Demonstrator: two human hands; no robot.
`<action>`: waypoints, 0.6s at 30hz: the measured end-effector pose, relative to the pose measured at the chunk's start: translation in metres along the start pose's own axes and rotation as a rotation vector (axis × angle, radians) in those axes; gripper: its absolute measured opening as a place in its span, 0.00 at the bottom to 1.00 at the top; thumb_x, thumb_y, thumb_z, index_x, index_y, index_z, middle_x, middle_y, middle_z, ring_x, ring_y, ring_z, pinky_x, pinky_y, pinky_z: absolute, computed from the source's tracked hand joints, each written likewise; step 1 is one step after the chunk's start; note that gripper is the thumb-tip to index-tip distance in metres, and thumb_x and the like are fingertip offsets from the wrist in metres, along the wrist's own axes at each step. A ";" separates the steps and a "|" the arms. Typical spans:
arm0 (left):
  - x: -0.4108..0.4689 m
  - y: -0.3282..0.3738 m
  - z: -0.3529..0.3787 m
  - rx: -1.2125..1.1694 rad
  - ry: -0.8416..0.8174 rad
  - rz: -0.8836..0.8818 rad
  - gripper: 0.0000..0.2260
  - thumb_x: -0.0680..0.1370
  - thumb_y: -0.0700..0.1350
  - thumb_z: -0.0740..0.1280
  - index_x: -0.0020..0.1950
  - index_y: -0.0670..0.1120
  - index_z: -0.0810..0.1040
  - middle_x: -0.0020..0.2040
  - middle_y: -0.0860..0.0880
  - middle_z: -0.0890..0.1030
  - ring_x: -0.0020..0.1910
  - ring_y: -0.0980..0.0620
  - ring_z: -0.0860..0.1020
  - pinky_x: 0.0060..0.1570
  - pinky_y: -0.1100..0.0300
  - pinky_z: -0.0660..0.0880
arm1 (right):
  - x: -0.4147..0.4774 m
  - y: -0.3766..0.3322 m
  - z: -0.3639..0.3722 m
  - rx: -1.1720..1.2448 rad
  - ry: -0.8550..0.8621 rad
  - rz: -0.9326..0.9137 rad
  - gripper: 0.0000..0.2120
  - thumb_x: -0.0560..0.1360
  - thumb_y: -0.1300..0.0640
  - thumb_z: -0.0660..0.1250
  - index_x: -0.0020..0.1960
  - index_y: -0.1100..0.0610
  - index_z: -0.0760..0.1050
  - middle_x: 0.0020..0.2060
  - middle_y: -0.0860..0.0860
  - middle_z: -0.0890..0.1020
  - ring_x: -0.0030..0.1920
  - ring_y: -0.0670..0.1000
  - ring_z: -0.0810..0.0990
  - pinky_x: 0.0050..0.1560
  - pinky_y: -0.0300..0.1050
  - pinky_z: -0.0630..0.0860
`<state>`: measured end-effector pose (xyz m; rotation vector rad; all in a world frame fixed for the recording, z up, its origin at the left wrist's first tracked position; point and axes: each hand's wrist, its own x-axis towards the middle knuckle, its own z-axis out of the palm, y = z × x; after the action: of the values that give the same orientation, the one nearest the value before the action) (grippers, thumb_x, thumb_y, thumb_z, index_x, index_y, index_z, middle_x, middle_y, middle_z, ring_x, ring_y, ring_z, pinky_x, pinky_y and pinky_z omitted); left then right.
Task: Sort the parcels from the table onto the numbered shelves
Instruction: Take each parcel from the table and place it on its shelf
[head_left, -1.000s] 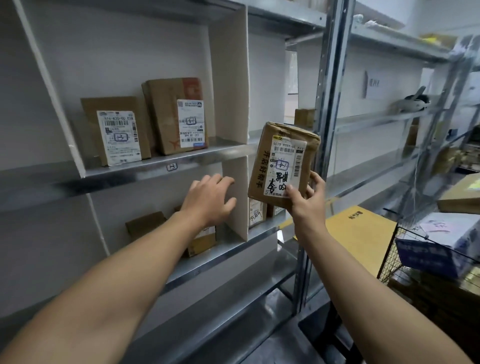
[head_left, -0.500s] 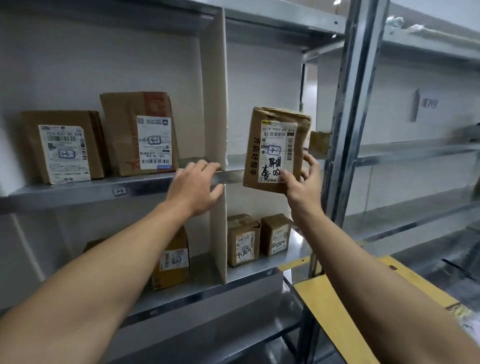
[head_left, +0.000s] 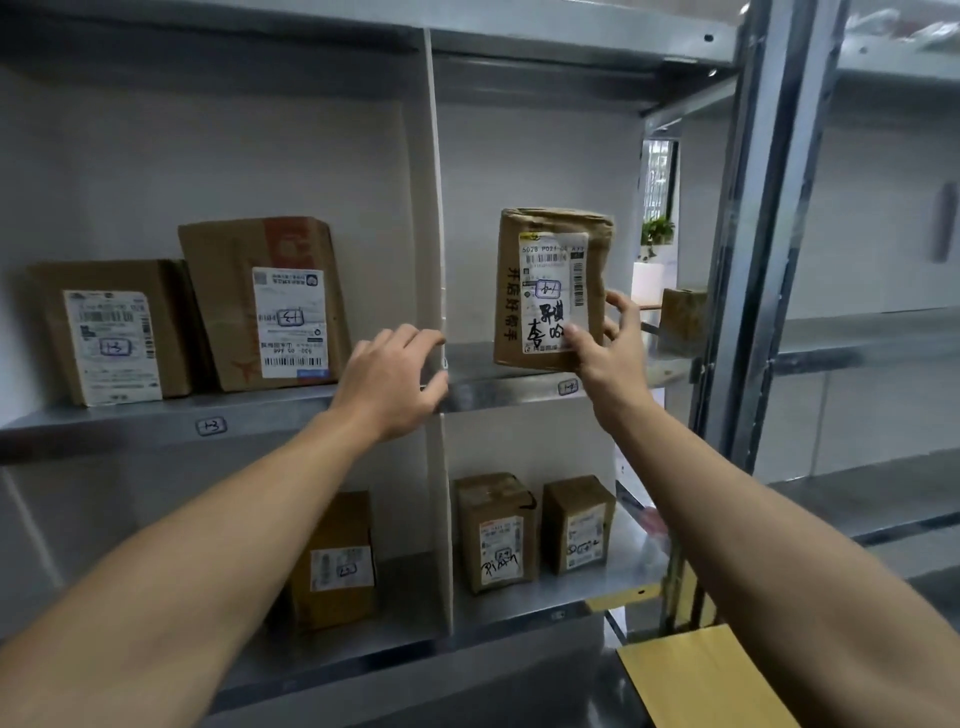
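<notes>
seven parcels (head_left: 553, 286), two hands (head_left: 387, 382).

The brown parcel (head_left: 550, 228) in the right hand (head_left: 605, 358) is displaying a white label (head_left: 555, 296) striped with black barcodes and black handwriting, while a grey metal shelf (head_left: 260, 415) and a white divider (head_left: 431, 208) are showing beside the left hand (head_left: 389, 384).

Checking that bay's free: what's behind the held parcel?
Around the parcel in the right hand, white back wall and metal shelf show; the patch directly behind it is hidden.
</notes>
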<state>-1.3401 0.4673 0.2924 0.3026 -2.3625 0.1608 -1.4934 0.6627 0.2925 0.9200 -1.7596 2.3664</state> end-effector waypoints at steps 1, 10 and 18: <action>0.004 -0.003 0.002 -0.005 0.000 -0.001 0.19 0.77 0.55 0.63 0.67 0.51 0.71 0.61 0.50 0.76 0.58 0.48 0.74 0.57 0.49 0.71 | 0.005 0.005 0.004 -0.008 -0.017 -0.001 0.24 0.79 0.62 0.68 0.68 0.47 0.62 0.57 0.53 0.81 0.55 0.55 0.84 0.56 0.62 0.81; 0.024 -0.028 0.025 -0.061 0.082 0.014 0.20 0.75 0.55 0.59 0.64 0.49 0.73 0.56 0.50 0.78 0.54 0.50 0.75 0.53 0.52 0.71 | 0.047 0.035 0.023 -0.425 -0.159 -0.107 0.27 0.78 0.53 0.71 0.72 0.44 0.63 0.60 0.44 0.77 0.58 0.49 0.79 0.61 0.56 0.79; 0.030 -0.024 0.042 -0.095 0.090 -0.086 0.18 0.76 0.54 0.60 0.61 0.47 0.74 0.53 0.48 0.77 0.53 0.49 0.75 0.53 0.52 0.70 | 0.073 0.042 0.025 -0.460 -0.183 -0.063 0.33 0.75 0.52 0.74 0.74 0.44 0.61 0.59 0.46 0.77 0.58 0.50 0.80 0.64 0.56 0.77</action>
<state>-1.3825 0.4309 0.2840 0.3428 -2.2560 0.0211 -1.5587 0.6036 0.2968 1.1155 -2.1701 1.7643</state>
